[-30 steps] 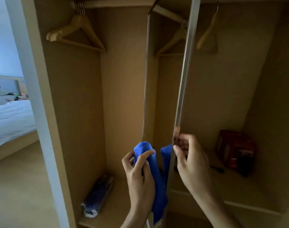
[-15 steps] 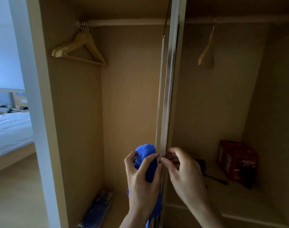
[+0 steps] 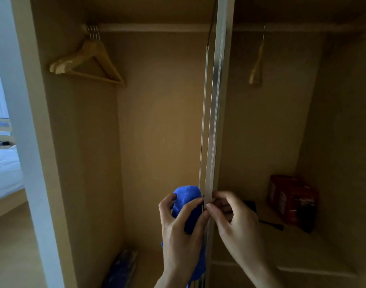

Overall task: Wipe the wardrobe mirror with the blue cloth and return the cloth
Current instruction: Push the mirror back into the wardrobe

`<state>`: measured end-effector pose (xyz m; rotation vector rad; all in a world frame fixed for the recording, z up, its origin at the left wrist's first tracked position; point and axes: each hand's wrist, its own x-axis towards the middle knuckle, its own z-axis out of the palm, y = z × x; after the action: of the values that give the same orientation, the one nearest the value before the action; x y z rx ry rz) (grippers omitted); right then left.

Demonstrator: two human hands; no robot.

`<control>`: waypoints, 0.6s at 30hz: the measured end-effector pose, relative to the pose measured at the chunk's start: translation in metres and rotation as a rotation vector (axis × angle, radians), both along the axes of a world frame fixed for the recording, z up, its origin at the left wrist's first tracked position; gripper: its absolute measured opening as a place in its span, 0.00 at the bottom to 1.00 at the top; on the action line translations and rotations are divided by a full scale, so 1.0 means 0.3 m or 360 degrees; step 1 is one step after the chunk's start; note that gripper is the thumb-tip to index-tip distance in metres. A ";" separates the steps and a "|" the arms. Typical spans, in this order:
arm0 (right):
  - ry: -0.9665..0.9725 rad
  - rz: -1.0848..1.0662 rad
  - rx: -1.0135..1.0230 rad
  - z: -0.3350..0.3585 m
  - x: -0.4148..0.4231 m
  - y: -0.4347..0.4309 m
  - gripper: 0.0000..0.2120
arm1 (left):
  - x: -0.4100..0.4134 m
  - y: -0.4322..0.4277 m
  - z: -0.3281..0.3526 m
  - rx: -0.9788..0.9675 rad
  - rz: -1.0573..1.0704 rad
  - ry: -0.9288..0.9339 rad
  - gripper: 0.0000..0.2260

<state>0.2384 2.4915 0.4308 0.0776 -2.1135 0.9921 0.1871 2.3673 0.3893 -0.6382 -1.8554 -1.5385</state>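
I judged the wiping step to be in hand, with the return of the cloth not yet done. My left hand (image 3: 182, 231) gripped the blue cloth (image 3: 186, 197), fingers curled round its bunched upper end. The cloth lay against the left face of the wardrobe mirror (image 3: 213, 121), low on the panel, with its lower part hanging below my palm. My right hand (image 3: 235, 221) pinched the mirror's edge between thumb and fingertips, just opposite the cloth. The mirror stood edge-on to the view: a tall, thin, rigid panel with a pale, ribbed metal edge strip. Its glass face could not be read from this angle. The cloth looked soft, thick and napped, and likely to drag a little on glass. The next move, as I judged it, called for a firm hold on the edge to stop the panel swinging, and flat, even pressure from the cloth. Wooden hangers (image 3: 88, 61) hung above at left, and a red box (image 3: 292, 201) sat low at right.
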 end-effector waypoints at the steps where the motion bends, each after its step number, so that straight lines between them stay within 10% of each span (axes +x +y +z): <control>1: -0.0003 -0.0012 -0.0010 0.001 -0.002 -0.002 0.10 | -0.006 -0.004 0.002 -0.0008 -0.0020 0.0002 0.14; 18: -0.0048 -0.0323 -0.0057 -0.010 -0.107 -0.008 0.11 | -0.181 0.034 -0.022 -0.0034 -0.0244 -0.0060 0.16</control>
<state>0.2064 2.4890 0.4277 -0.1679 -2.0825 0.9136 0.1328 2.3775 0.3827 -0.7823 -1.8908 -1.6403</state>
